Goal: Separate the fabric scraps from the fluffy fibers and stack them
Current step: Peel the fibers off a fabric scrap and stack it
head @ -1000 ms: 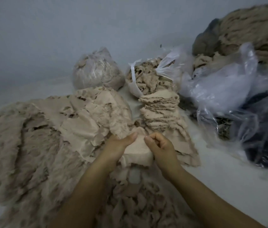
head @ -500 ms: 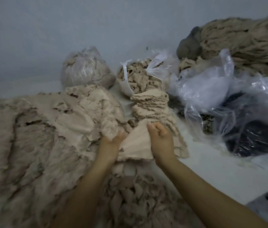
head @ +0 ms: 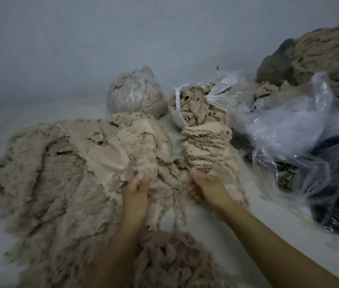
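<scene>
A wide heap of beige fluffy fibers (head: 46, 183) mixed with flat fabric scraps (head: 110, 156) covers the left of the white surface. A tall stack of beige scraps (head: 208, 146) stands right of centre. My left hand (head: 136, 189) grips a tuft of fluffy fiber (head: 146, 163) at the heap's right edge. My right hand (head: 208, 189) grips a beige scrap (head: 235, 192) at the foot of the stack. Strands of fiber hang between the two hands. More loose fibers (head: 172, 258) lie under my forearms.
A tied clear bag of fibers (head: 135, 94) and an open bag of fibers (head: 197, 104) stand behind the stack. Crumpled clear plastic bags (head: 289, 129) with dark contents fill the right. A big bundle of tan material (head: 328, 57) sits at the back right. A grey wall is behind.
My hands have pulled apart: the left now holds a fiber tuft and the right has carried the scrap right, to the foot of the stack. The camera has tilted.
</scene>
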Demonstrator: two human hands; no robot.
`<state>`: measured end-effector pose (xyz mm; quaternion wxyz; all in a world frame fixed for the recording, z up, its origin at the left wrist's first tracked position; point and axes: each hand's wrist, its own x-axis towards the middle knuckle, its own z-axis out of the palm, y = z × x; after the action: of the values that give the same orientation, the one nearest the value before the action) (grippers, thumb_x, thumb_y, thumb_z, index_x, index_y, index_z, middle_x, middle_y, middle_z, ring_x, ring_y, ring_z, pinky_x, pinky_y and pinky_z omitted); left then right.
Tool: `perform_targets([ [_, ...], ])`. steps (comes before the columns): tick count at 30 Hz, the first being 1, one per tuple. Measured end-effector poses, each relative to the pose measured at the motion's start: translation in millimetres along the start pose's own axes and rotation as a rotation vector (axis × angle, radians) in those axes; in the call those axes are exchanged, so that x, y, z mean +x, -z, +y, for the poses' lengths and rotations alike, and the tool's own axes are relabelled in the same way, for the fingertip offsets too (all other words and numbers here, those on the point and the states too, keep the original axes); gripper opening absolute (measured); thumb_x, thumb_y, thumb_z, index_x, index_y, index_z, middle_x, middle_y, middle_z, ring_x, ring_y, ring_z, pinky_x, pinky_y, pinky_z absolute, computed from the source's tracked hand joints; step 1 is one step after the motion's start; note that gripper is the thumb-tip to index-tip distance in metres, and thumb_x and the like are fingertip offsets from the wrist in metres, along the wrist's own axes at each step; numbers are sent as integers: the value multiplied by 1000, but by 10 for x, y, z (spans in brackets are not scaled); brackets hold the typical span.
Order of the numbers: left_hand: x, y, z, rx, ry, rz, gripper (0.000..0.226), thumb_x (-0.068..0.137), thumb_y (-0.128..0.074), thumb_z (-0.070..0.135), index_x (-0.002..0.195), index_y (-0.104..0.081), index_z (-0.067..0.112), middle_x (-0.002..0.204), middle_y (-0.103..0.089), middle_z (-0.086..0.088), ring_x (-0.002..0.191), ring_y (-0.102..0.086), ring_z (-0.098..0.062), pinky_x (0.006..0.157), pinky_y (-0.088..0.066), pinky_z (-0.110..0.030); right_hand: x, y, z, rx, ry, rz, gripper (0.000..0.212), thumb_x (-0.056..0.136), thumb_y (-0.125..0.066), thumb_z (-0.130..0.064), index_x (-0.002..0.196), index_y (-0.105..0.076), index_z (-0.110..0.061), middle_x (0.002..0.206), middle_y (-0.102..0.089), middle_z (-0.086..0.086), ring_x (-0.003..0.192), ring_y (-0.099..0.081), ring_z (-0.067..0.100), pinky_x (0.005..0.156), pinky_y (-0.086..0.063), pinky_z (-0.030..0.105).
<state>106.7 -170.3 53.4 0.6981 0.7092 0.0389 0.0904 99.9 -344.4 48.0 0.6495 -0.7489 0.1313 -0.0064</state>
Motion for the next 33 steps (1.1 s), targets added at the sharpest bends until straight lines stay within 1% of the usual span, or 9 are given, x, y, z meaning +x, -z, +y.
perform_targets([
  [4, -95, -41, 47, 103, -179, -328, 26, 92, -53, 6, 70, -61, 14, 66, -63, 6, 63, -58, 3, 64, -44, -12, -1, -460, -230, 567, -345, -422, 47, 91, -51, -52, 93, -72, -10, 77, -71, 6, 69, -68, 16, 59, -53, 26],
  [7, -98, 36, -11, 261, -222, -414, 26, 87, -63, 10, 66, -67, 25, 73, -61, 5, 68, -57, 3, 66, -44, -14, 97, -596, -385, 817, -267, -318, 19, 96, -53, -17, 88, -66, -5, 66, -70, 7, 57, -68, 15, 49, -53, 23],
  [10, 44, 113, 58, -85, 62, -296, 20, 83, -63, 36, 82, -73, 19, 79, -71, -4, 76, -67, -15, 68, -52, -25, 125, -573, -398, 850, -147, -279, 11, 94, -53, -8, 90, -62, -3, 69, -70, 11, 55, -66, 16, 46, -52, 24],
  [14, 489, 45, 265, -508, 384, -255, 30, 86, -60, 28, 105, -66, 5, 102, -72, -16, 92, -70, -24, 76, -59, -34, -20, -510, -215, 684, -106, -408, 19, 89, -61, -8, 106, -64, 1, 99, -70, 23, 85, -67, 29, 77, -58, 38],
  [18, 818, -108, 521, -548, 327, -141, 17, 91, -52, -3, 106, -61, -5, 105, -67, -15, 89, -66, -23, 84, -55, -35, -163, -385, -18, 398, 102, -313, 6, 86, -66, -7, 88, -62, -11, 79, -64, 8, 68, -57, 17, 61, -47, 28],
  [22, 929, 84, 627, -747, 190, 73, 22, 92, -46, -8, 84, -57, 9, 73, -69, -4, 67, -66, -13, 56, -56, -24, -203, -199, 100, 217, 265, -227, 10, 89, -64, -6, 88, -67, -16, 79, -66, -5, 71, -58, 10, 63, -47, 21],
  [28, 546, 213, 120, -78, 48, 375, 31, 95, -52, 11, 123, -44, 5, 93, -52, 0, 77, -54, -13, 53, -43, -7, -285, -370, 331, 23, 272, -150, 15, 88, -67, -14, 73, -62, -13, 70, -60, -4, 64, -53, 1, 59, -41, 14],
  [31, 214, 121, 31, 351, -377, 268, 14, 90, -60, 19, 102, -53, 20, 100, -47, 6, 84, -51, -10, 66, -41, -6, -248, -398, 293, 229, 132, -27, 30, 88, -66, -24, 62, -57, -15, 57, -50, -3, 53, -46, 8, 48, -38, 19],
  [33, 56, 31, -26, 402, -324, 23, 7, 88, -64, 25, 89, -57, 26, 88, -55, 9, 74, -54, -3, 61, -42, -8, -228, -423, 243, 325, 95, 4, 36, 93, -59, -28, 59, -63, -19, 56, -58, -4, 52, -53, 10, 49, -43, 22],
])
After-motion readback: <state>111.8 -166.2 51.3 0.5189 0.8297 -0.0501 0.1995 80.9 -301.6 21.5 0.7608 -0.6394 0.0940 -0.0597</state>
